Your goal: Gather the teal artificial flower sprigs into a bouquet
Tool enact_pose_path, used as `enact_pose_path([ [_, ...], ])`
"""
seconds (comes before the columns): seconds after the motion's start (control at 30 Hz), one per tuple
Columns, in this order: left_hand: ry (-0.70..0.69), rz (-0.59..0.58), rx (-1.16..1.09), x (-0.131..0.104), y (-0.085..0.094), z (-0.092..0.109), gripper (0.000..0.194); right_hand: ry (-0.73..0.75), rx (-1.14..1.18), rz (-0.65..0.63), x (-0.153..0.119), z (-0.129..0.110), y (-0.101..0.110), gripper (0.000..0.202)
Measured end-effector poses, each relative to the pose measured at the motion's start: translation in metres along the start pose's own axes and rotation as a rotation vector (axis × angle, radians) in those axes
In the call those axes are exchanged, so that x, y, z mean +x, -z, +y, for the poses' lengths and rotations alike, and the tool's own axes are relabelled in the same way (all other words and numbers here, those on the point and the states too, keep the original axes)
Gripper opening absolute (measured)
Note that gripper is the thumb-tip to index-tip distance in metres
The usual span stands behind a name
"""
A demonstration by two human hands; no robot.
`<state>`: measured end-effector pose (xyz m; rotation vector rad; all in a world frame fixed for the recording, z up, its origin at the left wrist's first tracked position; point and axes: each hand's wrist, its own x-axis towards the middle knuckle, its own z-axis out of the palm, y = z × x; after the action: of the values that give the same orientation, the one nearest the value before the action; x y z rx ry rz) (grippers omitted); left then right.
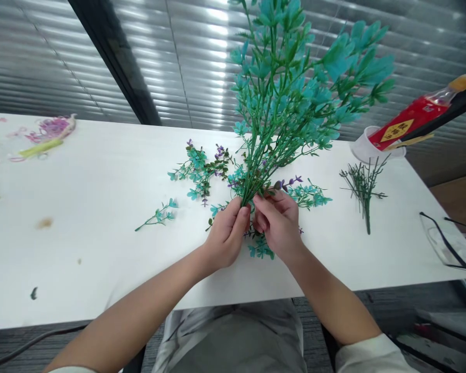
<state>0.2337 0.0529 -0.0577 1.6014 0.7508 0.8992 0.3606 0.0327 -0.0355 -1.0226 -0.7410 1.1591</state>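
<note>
An upright bunch of artificial flower stems (287, 93) with turquoise petals and green leaves rises above the table. My left hand (228, 233) is closed around the lower stems. Close beside it, my right hand (277, 220) pinches a sprig with purple buds (289, 183) against the stems; its curled fingers partly hide the sprig. Loose turquoise and purple sprigs (200, 168) lie behind and under my hands. Another turquoise sprig (157, 216) rests alone to the left.
Bare green stems (367, 191) lie on the white table (112, 207) at right. Behind them stand a clear plastic cup (361, 147) and a red drink bottle (411, 119). Glasses (446, 246) sit near the right edge. Purple shreds (50, 128) lie far left, and blinds (194, 57) rise behind.
</note>
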Motion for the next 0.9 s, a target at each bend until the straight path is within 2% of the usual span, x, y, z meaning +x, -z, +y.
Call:
enact_pose_path([
  [0.17, 0.021, 0.005, -0.007, -0.002, -0.001, 0.0, 0.041, 0.25, -0.194, 0.038, -0.005, 0.01, 0.003, 0.022],
  [0.37, 0.105, -0.054, -0.21, -0.001, -0.001, 0.005, 0.045, 0.547, -0.46, 0.016, -0.003, 0.014, 0.01, 0.005],
  [0.53, 0.174, -0.124, -0.479, 0.004, -0.002, 0.014, 0.045, 0.864, -0.613, 0.018, 0.006, 0.007, 0.012, 0.017],
  [0.67, 0.179, -0.126, -0.544, 0.005, -0.003, 0.015, 0.044, 0.92, -0.711, 0.048, 0.008, 0.003, 0.011, 0.01],
  [0.9, 0.137, -0.098, -0.442, 0.003, -0.002, 0.011, 0.045, 0.908, -0.832, 0.044, 0.008, 0.003, 0.013, 0.009],
])
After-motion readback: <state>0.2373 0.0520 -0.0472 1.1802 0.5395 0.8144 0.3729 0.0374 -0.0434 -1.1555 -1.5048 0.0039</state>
